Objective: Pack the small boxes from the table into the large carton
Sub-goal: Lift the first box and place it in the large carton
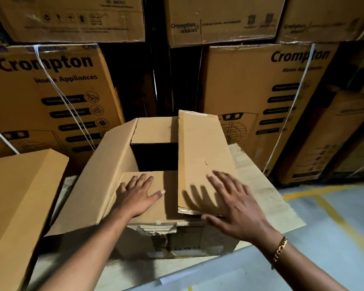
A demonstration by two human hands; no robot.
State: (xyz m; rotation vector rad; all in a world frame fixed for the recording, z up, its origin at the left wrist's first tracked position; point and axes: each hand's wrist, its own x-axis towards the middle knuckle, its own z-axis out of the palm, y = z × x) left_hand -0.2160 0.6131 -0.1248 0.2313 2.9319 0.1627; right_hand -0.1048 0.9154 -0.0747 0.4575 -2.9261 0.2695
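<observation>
I am pressing my flat, spread left hand (138, 195) on the large carton's (105, 185) near flap while my splayed, empty right hand (235, 206) is reaching the right flap (202, 148), so packing seems finished and closing remains.

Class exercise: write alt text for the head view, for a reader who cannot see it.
Two bare hands fold a carton's top flaps: the left hand presses the near flap flat, the right hand reaches over the right flap. Printed boxes are stacked behind.
</observation>
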